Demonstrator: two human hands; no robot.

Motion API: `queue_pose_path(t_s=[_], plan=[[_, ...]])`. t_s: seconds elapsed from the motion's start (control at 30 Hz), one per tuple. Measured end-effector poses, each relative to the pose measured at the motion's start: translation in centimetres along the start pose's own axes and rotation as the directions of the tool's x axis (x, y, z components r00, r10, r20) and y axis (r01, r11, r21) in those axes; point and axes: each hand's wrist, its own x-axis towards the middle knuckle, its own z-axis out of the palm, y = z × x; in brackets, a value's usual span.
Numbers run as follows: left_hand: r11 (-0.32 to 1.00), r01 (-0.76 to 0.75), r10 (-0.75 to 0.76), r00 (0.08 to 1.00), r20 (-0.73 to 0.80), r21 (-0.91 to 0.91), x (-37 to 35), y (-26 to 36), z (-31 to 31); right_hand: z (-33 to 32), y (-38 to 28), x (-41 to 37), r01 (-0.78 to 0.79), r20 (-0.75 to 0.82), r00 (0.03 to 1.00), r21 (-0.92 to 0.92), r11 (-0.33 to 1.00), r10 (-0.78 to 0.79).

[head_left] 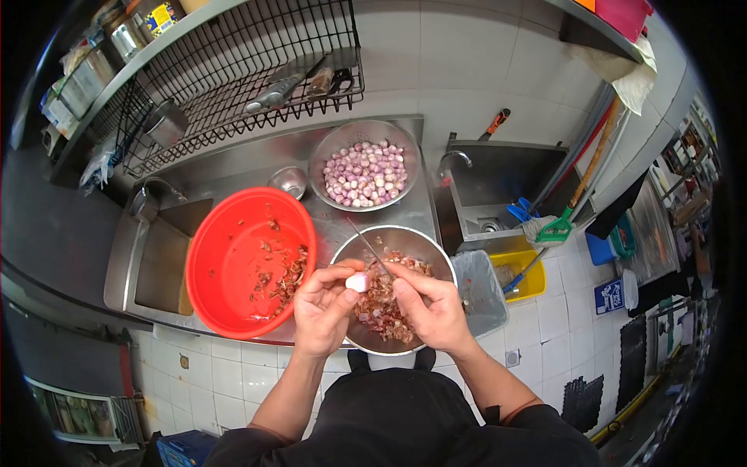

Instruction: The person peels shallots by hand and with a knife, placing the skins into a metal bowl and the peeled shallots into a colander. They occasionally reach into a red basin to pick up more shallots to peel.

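Note:
My left hand (325, 305) pinches a small peeled shallot (357, 282) between thumb and fingers over a steel bowl (416, 243) holding shallot skins and scraps. My right hand (430, 306) grips a thin knife (366, 246) whose blade points up and away, its edge close to the shallot. A red plastic bowl (226, 265) with scattered peelings sits to the left of the steel bowl. Behind them a metal colander (365, 173) is filled with peeled pink shallots.
A small steel bowl (289, 180) stands by the colander. Sinks lie at the left (159, 261) and right (498, 187). A wire rack (233, 70) hangs on the wall above. A grey bin (478, 292) and a yellow bucket (520, 272) stand on the tiled floor.

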Motion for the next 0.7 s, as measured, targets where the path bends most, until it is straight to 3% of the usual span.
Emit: queue_pose_path(t_s=[0.03, 0.17, 0.27, 0.33, 0.4, 0.47, 0.7], plan=[[0.990, 0.038, -0.041, 0.999, -0.020, -0.136, 0.0, -0.1, 0.1, -0.1, 0.1, 0.0, -0.004, -0.008, 1.000, -0.029, 1.000, 0.004], [0.965, 0.093, -0.107, 0.993, -0.047, -0.247, -0.1, -0.4, 1.0, -0.7, 1.1, -0.5, 0.119, 0.009, 0.993, -0.145, 0.982, -0.119], [0.982, 0.062, -0.082, 0.991, -0.109, -0.181, -0.7, -1.4, 1.6, -0.6, 0.3, -1.6, -0.018, 0.049, 0.999, -0.001, 1.000, 0.018], [0.989, 0.002, -0.020, 0.993, -0.117, -0.149, -1.0, -1.8, 2.2, -0.9, 0.3, -1.9, 0.216, 0.134, 0.971, -0.148, 0.965, -0.197], [0.996, -0.018, 0.006, 0.991, -0.135, -0.083, -1.4, -2.2, 3.0, -1.3, 0.4, -2.0, 0.191, 0.122, 0.976, -0.105, 0.976, -0.178], [0.999, -0.038, 0.035, 0.987, -0.157, -0.014, -1.6, -2.6, 3.9, -2.0, 1.1, -1.5, 0.405, 0.178, 0.907, -0.125, 0.906, -0.381], [0.969, -0.120, 0.174, 0.952, -0.250, 0.216, -2.5, -3.0, 6.9, -4.5, 1.1, -1.3, 0.375, 0.242, 0.901, -0.019, 0.927, -0.360]])
